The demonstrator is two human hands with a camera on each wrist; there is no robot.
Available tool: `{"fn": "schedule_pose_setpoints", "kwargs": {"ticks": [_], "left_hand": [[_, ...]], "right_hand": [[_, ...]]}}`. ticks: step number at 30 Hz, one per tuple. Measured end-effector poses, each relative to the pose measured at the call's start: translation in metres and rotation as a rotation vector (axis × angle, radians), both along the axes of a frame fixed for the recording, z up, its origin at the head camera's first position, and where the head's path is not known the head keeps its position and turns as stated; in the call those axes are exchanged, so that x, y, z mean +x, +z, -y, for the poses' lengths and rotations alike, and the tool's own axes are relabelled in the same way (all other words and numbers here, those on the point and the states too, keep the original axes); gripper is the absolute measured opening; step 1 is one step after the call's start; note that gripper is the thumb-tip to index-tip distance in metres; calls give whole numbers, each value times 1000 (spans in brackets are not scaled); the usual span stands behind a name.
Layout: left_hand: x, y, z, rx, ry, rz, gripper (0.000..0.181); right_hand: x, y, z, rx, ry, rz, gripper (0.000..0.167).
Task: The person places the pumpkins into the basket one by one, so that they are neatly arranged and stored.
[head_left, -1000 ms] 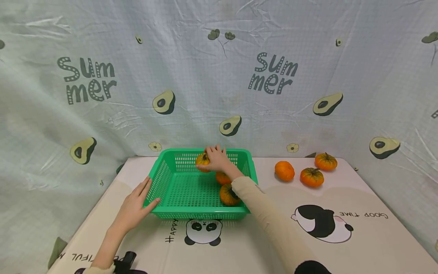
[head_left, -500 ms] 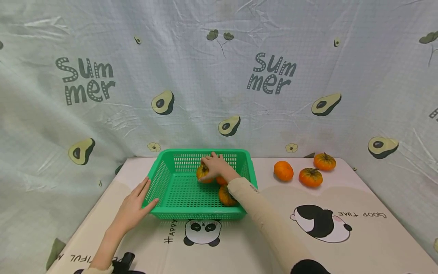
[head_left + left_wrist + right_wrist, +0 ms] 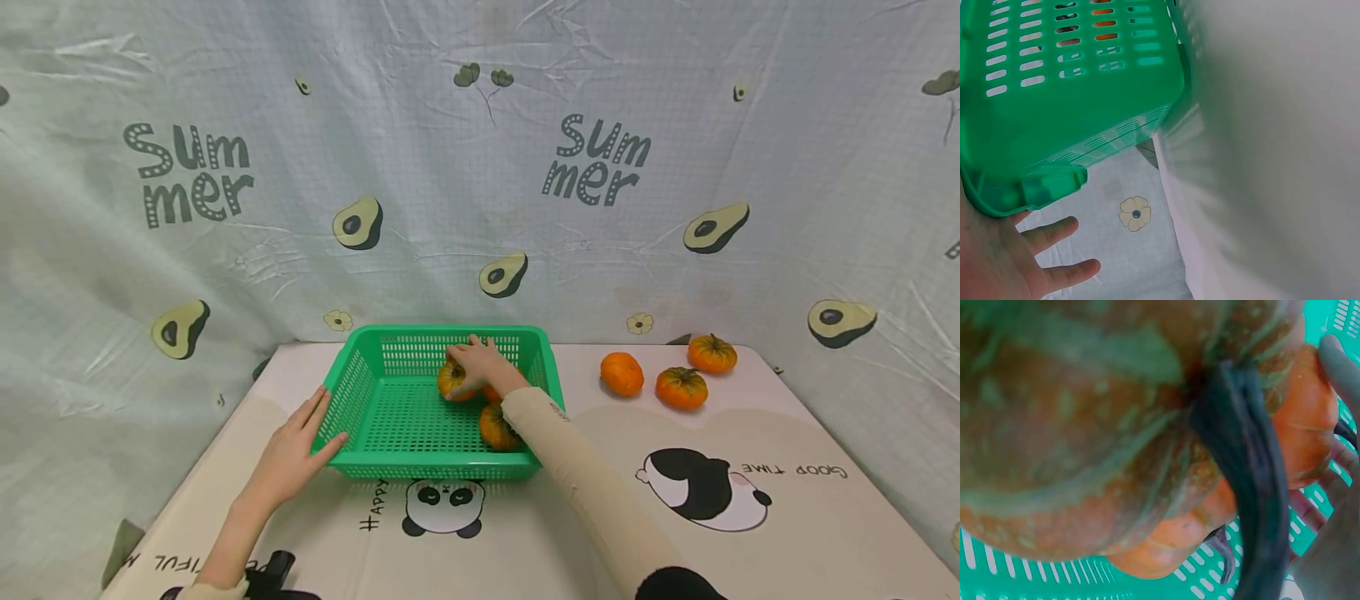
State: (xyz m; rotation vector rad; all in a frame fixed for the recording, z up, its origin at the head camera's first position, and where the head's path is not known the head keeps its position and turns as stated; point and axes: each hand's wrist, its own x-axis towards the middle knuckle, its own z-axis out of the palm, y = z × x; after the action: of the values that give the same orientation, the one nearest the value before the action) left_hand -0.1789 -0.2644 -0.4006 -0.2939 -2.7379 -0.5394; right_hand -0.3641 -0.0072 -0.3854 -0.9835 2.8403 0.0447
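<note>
At the green basket (image 3: 442,463), whose left side my left hand (image 3: 295,454) touches with fingers straight and spread, my right hand (image 3: 483,367) grips a yellow-orange pumpkin (image 3: 451,382) between curled fingers and thumb (whether it touches the bottom I cannot tell), partly hiding a redder pumpkin (image 3: 491,394) beside it.

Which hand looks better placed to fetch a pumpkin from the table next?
Probably the right hand: the loose pumpkins lie on its side of the basket. It must first release the pumpkin it holds; the left hand is at the opposite rim.
</note>
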Motion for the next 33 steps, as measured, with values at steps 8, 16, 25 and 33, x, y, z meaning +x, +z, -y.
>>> {"fn": "schedule_pose_setpoints", "kwargs": {"ticks": [8, 16, 25, 33], "left_hand": [[-2, 0, 1, 0, -6, -1, 70], [-2, 0, 1, -6, -6, -2, 69], [-1, -1, 0, -6, 0, -3, 69], [-1, 0, 0, -5, -1, -3, 69]], "right_hand": [[0, 3, 0, -9, 28, -14, 64], [5, 19, -2, -71, 51, -35, 59], [12, 53, -15, -147, 164, -134, 53], [17, 75, -46, -248, 224, -231, 43]]}}
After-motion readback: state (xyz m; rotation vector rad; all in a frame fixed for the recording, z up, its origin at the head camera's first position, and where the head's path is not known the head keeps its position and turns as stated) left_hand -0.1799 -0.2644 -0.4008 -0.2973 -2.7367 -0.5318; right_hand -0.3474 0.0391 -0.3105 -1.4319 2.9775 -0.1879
